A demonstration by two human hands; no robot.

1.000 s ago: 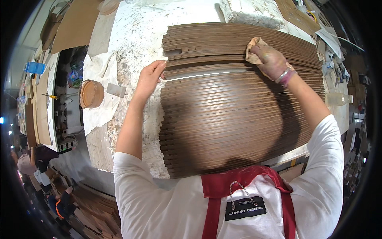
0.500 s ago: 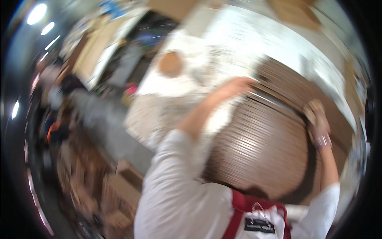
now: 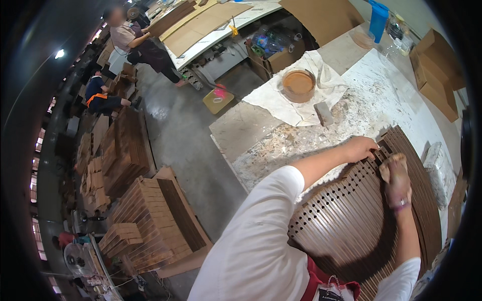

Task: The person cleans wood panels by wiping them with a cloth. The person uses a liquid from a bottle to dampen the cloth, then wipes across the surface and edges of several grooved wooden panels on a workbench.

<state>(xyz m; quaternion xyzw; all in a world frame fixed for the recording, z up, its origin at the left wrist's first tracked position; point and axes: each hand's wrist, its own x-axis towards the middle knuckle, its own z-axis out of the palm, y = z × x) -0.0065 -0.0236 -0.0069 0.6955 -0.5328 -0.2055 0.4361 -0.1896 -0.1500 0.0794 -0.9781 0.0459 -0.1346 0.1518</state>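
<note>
A stack of brown slatted wooden panels (image 3: 341, 205) lies in front of me, with a row of dark holes along its far left edge. My left hand (image 3: 362, 149) reaches to the panels' far corner, its fingertips closed on the end of a slat. Right beside it, my right hand (image 3: 395, 175) is closed in a fist over the slats; its palm side is hidden, so what it holds, if anything, does not show. A bracelet circles the right wrist. More brown slats (image 3: 420, 200) extend beyond that hand.
On the white-stained table (image 3: 281, 148) are a round tub of brown paste (image 3: 298, 84) on a white cloth (image 3: 268, 103), a grey block (image 3: 324, 114) and a white wrapped block (image 3: 438, 173). Cardboard boxes (image 3: 437, 75) stand far right. Stacked wooden panels (image 3: 150, 220) and two people (image 3: 133, 40) are at left.
My view has swung and sharpened, showing more of the workshop. My hands, which were well apart on the panels, are now close together at the far corner.
</note>
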